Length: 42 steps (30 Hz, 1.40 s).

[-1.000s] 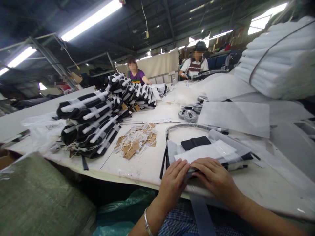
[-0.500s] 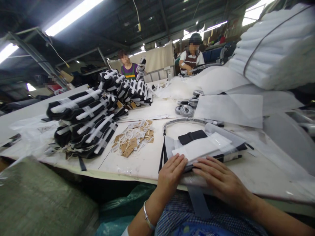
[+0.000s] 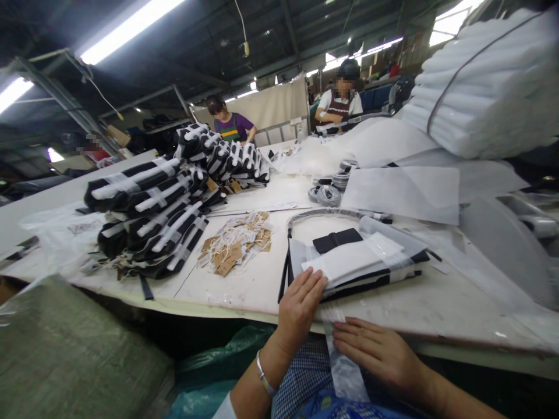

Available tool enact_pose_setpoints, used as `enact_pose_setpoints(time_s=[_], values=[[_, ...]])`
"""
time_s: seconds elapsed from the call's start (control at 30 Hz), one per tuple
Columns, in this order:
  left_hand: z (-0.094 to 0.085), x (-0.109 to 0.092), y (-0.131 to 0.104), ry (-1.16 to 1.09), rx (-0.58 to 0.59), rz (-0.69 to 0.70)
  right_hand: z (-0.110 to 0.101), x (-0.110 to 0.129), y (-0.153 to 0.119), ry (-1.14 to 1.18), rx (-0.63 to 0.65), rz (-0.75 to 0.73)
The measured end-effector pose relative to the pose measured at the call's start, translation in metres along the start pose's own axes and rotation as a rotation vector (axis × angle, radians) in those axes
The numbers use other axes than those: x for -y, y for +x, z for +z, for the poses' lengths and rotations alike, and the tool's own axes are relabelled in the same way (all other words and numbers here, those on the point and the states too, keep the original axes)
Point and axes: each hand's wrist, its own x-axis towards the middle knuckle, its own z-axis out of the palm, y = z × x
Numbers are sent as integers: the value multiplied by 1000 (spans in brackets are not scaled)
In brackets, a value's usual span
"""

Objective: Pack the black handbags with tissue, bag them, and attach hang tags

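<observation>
In the head view a dark bag [image 3: 379,280] lies on the table, with its strap [image 3: 325,214] wrapped in clear film. On the bag are a white foam sheet [image 3: 349,262] and a small black folded piece [image 3: 337,240]. My left hand [image 3: 301,299] is open, its fingers flat on the near left corner of the sheet and bag. From the near side a clear plastic strip [image 3: 347,369] hangs over the table edge. Against this strip rest the straight fingers of my right hand [image 3: 378,352]; that hand is open, its thumb hidden.
Left stand stacked black bundles with white foam strips [image 3: 152,203]. Between them and the bag lies a heap of brown tags [image 3: 236,244]. Rolls of grey strap [image 3: 327,192], translucent sheets [image 3: 406,189] and a tied foam stack [image 3: 484,87] are behind. Two people work across the table.
My right hand has moved from the bag's near edge down towards me, onto the clear strip. My left hand stays on the bag. One person across the table has bent forward.
</observation>
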Motion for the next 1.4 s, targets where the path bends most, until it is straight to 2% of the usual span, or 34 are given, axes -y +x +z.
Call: enact_pose_setpoints(time_s=[0.2, 0.33, 0.47, 0.6, 0.7, 0.8, 1.0, 1.13, 1.27, 1.4], values=[[1, -3, 2, 7, -9, -25, -2, 17, -10, 32, -45, 104], [0, -3, 4, 14, -17, -27, -15, 15, 1, 78, -56, 128], [1, -4, 3, 24, -20, -23, -36, -2, 32, 116, -72, 133], [3, -8, 3, 68, -105, -80, -52, -22, 67, 131, -44, 161], [3, -12, 4, 68, -151, -131, -54, -38, 86, 123, -53, 222], [2, -13, 6, 44, -162, -175, -46, -54, 97, 95, -37, 324], [3, -12, 2, -43, -169, -258, -22, -78, 102, 122, 118, 643], [-2, -13, 1, -140, -127, -301, -19, -85, 108, 95, 274, 837], [-13, -13, 7, -243, -18, -285, -21, -93, 117, 111, 432, 914], [-14, -13, 10, -137, -5, -244, -22, -100, 121, 111, 502, 916]])
